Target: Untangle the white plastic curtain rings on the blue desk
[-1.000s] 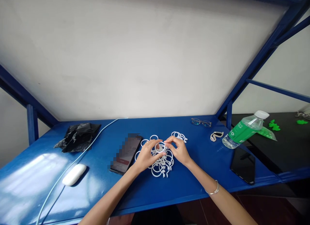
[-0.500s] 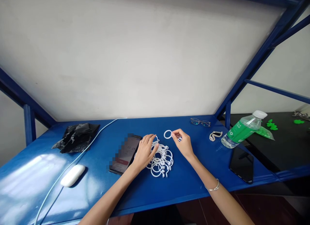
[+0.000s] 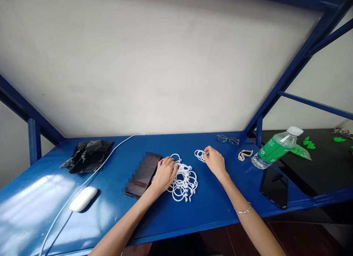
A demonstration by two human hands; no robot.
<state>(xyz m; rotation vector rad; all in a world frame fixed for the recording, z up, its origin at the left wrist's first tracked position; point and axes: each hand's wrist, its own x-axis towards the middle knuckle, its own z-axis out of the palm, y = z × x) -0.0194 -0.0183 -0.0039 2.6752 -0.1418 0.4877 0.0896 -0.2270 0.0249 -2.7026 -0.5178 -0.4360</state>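
Note:
A pile of white plastic rings (image 3: pixel 183 180) lies in the middle of the blue table (image 3: pixel 116 208). My left hand (image 3: pixel 164 174) rests on the pile's left side with its fingers curled over some rings. A smaller cluster of white rings (image 3: pixel 199 155) sits further back and to the right. My right hand (image 3: pixel 215 161) reaches to that cluster, its fingertips pinched at its right edge. Whether a ring is still between those fingers I cannot see.
A phone (image 3: pixel 143 174) lies left of the pile, with a white case (image 3: pixel 83 198), a cable (image 3: pixel 91 177) and a black bag (image 3: pixel 86 155) further left. Glasses (image 3: pixel 228 139), a small clip (image 3: pixel 245 154), a green bottle (image 3: pixel 275 147) and a dark phone (image 3: pixel 275 187) sit right.
Both hands held one ring over the pile. My right hand then carried it back and right to the small cluster, while my left hand dropped onto the pile.

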